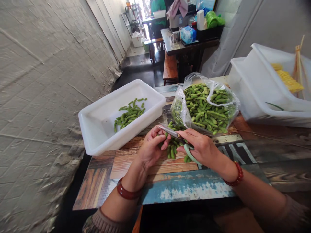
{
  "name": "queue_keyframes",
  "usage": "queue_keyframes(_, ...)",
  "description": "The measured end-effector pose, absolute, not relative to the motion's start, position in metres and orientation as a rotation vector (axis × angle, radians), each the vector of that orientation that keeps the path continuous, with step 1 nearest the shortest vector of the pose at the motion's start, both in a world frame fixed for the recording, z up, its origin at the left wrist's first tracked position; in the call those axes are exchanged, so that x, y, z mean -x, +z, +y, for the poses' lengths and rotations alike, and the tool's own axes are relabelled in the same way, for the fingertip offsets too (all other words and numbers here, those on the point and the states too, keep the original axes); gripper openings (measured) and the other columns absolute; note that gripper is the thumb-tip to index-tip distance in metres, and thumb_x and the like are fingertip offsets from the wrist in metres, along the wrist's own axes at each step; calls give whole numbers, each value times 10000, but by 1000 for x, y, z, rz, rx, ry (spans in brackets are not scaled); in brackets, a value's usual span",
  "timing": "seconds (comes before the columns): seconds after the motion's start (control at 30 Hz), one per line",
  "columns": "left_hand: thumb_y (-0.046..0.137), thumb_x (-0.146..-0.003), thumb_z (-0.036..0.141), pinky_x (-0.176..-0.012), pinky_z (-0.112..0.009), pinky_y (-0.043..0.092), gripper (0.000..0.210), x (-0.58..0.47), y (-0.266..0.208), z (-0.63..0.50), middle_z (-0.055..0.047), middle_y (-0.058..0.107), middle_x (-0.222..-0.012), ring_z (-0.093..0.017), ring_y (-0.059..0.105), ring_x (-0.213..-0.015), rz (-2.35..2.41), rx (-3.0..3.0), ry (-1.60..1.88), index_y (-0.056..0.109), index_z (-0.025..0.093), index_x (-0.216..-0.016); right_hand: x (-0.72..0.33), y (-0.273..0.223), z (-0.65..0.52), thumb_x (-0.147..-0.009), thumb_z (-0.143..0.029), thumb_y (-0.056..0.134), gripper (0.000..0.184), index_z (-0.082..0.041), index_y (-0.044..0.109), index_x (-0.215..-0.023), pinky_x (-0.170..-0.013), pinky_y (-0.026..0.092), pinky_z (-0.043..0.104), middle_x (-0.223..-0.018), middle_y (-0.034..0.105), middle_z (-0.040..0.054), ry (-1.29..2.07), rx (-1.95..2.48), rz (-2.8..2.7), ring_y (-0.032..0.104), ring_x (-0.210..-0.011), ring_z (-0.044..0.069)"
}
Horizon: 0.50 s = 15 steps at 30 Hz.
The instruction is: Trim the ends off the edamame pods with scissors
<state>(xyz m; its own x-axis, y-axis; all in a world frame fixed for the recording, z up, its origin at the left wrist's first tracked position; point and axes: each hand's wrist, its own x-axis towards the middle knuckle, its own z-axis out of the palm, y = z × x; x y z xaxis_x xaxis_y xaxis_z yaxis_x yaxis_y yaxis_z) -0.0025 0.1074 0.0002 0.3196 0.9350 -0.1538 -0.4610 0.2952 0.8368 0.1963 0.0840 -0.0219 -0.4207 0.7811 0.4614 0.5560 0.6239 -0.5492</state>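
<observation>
My right hand (202,145) grips a pair of scissors (171,132) with pale green handles, its blades pointing left toward my other hand. Pinched in the fingers of my left hand (153,144) is a green soybean pod (166,134), right at the blades and partly hidden by them. Loose pods (172,151) lie on the table beneath both hands. Just behind, a clear plastic bag (178,110) stands open, full of green pods (206,108). To the left, a white plastic tub (97,134) holds a small heap of pods (130,115).
The patchwork wooden table (97,187) ends close to my forearms. White tubs (255,84) stand at the right, with yellow packets (288,79) inside. A brick wall (41,106) runs along the left. Farther back are another table (172,45), a bench (170,66) and a person in green (158,6).
</observation>
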Motion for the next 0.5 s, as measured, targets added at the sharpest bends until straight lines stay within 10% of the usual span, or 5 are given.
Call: queue_keyframes(0.5, 727, -735, 208, -553, -250, 288, 19, 18, -11, 114, 9, 596, -616, -135, 471, -570, 1142, -1966, 544, 711, 200, -732, -204, -24, 92, -880, -396, 657, 416, -170, 599, -1224, -780, 578, 363, -964, 644, 93, 355, 1111, -1996, 650, -864, 233)
